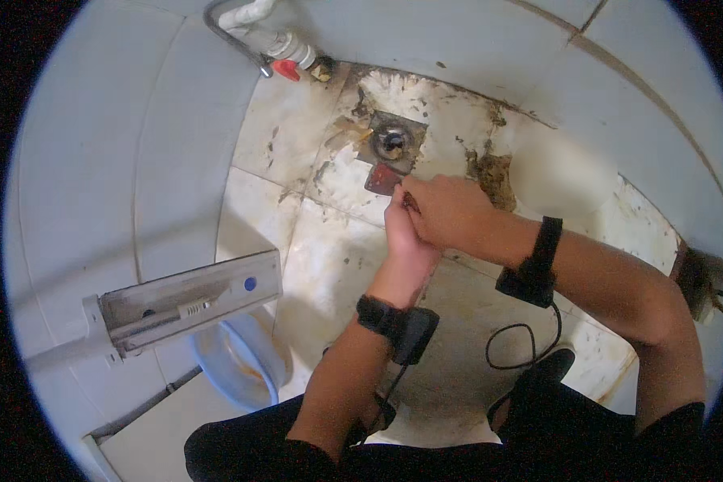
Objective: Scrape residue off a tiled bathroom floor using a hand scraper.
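Both my hands close together around the handle of a scraper-like tool with a flat reddish end; its exact kind is unclear and most of the handle is hidden by fingers. My right hand lies over the top, and my left hand wraps from below and beside it. The reddish end rests at or just above the stained floor tiles, near the lower edge of a square floor drain with a round dark opening. Brown residue and whitish patches surround the drain. Each wrist wears a black strap with a small box and cable.
White pipes with a red valve handle stand in the upper corner. At the left, a pale open housing juts out above a blue plastic basin. Tiled walls enclose the floor. A dark object is at the right.
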The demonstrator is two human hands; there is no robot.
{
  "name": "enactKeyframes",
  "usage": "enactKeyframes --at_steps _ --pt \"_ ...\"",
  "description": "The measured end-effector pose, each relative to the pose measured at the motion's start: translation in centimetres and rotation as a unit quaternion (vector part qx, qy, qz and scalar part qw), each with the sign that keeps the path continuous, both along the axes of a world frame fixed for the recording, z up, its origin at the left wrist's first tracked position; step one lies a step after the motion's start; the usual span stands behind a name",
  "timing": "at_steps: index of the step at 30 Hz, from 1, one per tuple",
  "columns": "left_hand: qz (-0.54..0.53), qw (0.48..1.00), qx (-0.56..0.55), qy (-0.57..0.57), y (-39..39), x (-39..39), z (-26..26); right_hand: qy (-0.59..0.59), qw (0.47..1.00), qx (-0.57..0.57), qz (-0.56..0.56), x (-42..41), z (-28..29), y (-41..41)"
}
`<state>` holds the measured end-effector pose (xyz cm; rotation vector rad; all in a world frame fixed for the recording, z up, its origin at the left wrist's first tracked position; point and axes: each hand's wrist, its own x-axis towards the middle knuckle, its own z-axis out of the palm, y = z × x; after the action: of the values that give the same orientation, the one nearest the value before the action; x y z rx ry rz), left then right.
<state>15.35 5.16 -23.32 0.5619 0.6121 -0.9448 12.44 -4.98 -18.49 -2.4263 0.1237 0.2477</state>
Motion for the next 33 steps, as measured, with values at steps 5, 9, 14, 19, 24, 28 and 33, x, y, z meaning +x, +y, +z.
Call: enactKeyframes --at_steps 5,9,14,19,24,28,33 --pt "-0.016 1.0 0.006 -0.014 0.7 -0.3 0.3 0.046 0.999 -0.001 -0.003 0.2 2.1 0.3" --pt "-0.038 0.999 -0.035 -0.015 -0.2 -0.8 1.9 0.043 0.999 -0.01 0.0 0.0 2.2 -0.5" --pt "-0.021 1.0 -0.005 -0.023 1.6 1.8 0.1 0.014 1.0 -0.002 -0.01 1.8 1.0 1.3" --pt "-0.088 0.994 0.057 -0.01 1.4 -0.2 4.1 0.04 0.998 0.021 0.042 -0.6 1.6 1.0" --pt "-0.112 0.993 -0.028 0.023 4.9 -4.2 0.8 0.102 0.991 0.02 0.086 -5.7 5.0 0.9" --pt "-0.152 0.985 0.079 0.034 2.6 -5.8 4.1 0.057 0.989 -0.03 0.132 -7.7 4.4 0.4" --pt "-0.209 0.978 0.002 0.017 3.4 -3.3 2.6 -0.05 0.982 -0.081 0.162 -6.9 2.4 0.0"
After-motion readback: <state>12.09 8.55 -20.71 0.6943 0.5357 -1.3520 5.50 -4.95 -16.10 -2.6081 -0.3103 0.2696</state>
